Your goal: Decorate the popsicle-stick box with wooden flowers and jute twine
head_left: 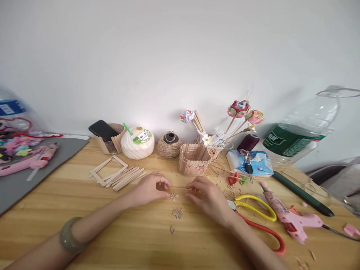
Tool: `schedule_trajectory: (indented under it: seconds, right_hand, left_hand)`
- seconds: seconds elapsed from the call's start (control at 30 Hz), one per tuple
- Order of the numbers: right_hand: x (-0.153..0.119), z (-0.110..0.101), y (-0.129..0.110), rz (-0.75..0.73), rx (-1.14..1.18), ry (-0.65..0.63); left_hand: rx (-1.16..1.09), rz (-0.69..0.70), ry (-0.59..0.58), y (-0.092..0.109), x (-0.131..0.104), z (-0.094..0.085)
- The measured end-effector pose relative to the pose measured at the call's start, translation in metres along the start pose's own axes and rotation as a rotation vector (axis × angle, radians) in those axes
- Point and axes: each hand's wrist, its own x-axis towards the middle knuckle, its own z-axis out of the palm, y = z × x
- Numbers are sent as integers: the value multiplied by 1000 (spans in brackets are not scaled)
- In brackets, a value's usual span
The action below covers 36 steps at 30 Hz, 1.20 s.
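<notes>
Both hands hover low over the wooden table, facing each other. My left hand (154, 188) has thumb and index finger apart, beside a small flower-shaped cluster of pieces (174, 196). To its right, my right hand (206, 195) has its fingers bent; a thin light strip (178, 187) seems to run between the fingertips of both hands, too faint to make out clearly. Nearer the front lie a second flower-shaped cluster (177, 213) and a small pointed piece (172, 229). Behind the hands stands a basket of wooden sticks (194, 159).
Scissors with yellow and red handles (255, 206) and a pink glue gun (295, 221) lie right. Flat sticks (128, 178) lie left, before a white coconut (137, 142). A twine ball (169, 145), blue packet (261, 159) and large bottle (298, 131) stand behind.
</notes>
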Motion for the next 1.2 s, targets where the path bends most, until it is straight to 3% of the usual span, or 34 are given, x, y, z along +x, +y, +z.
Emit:
schedule_trajectory:
  seconds: [0.2, 0.7, 1.2]
  right_hand:
    - [-2, 15, -17, 43, 17, -77]
    - [3, 31, -16, 109, 58, -114]
    - [2, 32, -14, 126, 107, -132]
  left_hand:
    - [94, 44, -12, 12, -10, 8]
    - [159, -49, 38, 18, -11, 21]
    - [45, -52, -79, -3, -4, 10]
